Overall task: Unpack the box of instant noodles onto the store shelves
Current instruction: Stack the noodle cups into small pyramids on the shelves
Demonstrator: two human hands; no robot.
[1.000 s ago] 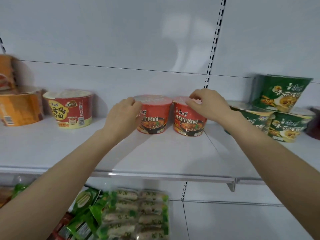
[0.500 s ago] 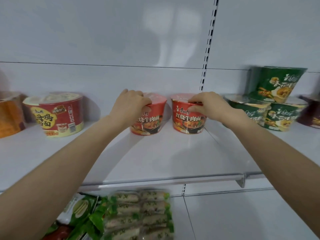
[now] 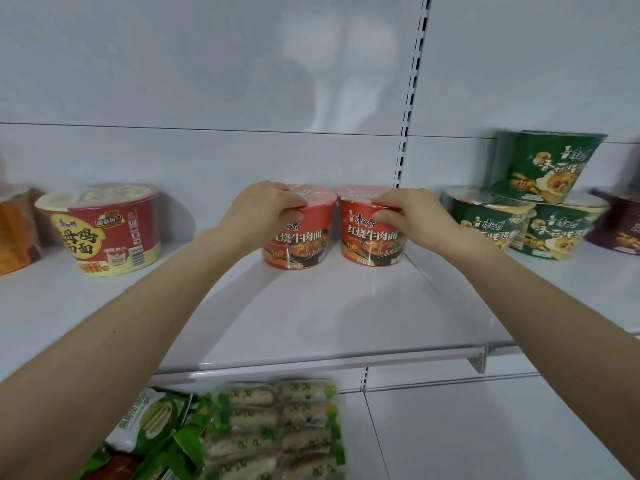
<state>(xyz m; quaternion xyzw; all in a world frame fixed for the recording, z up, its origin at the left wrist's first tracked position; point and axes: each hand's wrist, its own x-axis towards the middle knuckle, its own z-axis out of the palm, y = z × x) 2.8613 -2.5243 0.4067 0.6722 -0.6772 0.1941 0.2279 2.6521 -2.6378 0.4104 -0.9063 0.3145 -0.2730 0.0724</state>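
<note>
On the shelf [image 3: 311,320], my left hand [image 3: 268,211] grips the rim of one red noodle cup [image 3: 306,242] and my right hand [image 3: 405,214] pinches the rim of the twin cup [image 3: 372,244] just beside it. I judge I'm setting them down; next, release without tipping.

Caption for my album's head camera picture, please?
Left hand grips the left red cup, right hand the right red cup, on a white shelf.
</note>
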